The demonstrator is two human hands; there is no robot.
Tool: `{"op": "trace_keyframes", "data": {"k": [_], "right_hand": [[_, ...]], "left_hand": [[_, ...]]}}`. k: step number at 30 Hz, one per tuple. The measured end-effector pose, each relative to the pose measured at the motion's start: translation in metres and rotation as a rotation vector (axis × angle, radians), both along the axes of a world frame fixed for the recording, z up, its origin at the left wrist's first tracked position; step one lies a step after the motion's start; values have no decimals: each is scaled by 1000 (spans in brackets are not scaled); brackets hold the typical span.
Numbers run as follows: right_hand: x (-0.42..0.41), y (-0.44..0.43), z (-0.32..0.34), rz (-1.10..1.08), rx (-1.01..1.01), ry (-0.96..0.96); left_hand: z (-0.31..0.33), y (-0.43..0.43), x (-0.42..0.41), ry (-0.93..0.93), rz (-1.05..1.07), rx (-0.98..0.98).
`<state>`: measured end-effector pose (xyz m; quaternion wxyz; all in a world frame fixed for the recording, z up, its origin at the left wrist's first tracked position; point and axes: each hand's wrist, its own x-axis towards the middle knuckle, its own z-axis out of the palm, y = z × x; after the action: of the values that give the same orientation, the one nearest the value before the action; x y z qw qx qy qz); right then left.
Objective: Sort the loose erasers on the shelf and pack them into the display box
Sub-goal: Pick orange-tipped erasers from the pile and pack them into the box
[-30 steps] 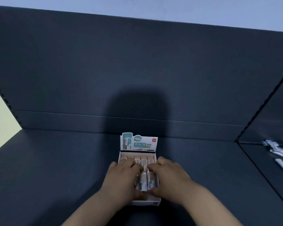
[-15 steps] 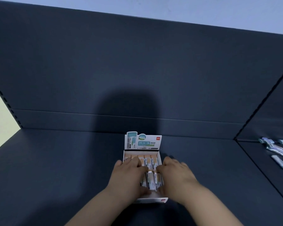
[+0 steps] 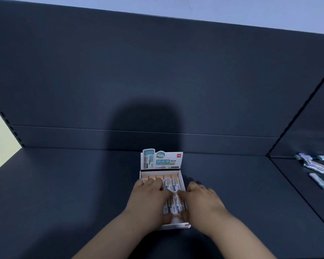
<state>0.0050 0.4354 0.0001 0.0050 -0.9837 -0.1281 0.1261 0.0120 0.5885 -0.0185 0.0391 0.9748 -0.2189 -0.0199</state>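
**Levelling the packed rows**

On the shelf point(image 3: 64, 193), the left hand point(image 3: 150, 200) is lying flat, fingers outstretched, pressing packed erasers point(image 3: 173, 182) into the display box point(image 3: 176, 226), probably to level them. The right hand point(image 3: 201, 201), loosely extended and gripping nothing, is bracing the box's right side. Loose erasers point(image 3: 315, 166) are waiting far right.
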Motion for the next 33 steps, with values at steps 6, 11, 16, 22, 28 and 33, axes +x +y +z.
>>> {"op": "trace_keyframes", "data": {"k": [6, 11, 16, 22, 28, 33], "right_hand": [[0, 0, -2, 0, -4, 1], [-1, 0, -1, -5, -2, 15], [0, -1, 2, -9, 10, 20], [1, 0, 3, -4, 4, 23], [-1, -1, -1, -10, 44, 17], [-2, -5, 3, -25, 160, -65]], "left_hand": [[3, -3, 0, -2, -20, 58], [3, -3, -2, 24, -2, 47], [2, 3, 1, 70, 13, 36], [4, 9, 1, 42, 31, 56], [2, 8, 0, 39, 17, 118], [2, 10, -2, 27, 40, 58]]}}
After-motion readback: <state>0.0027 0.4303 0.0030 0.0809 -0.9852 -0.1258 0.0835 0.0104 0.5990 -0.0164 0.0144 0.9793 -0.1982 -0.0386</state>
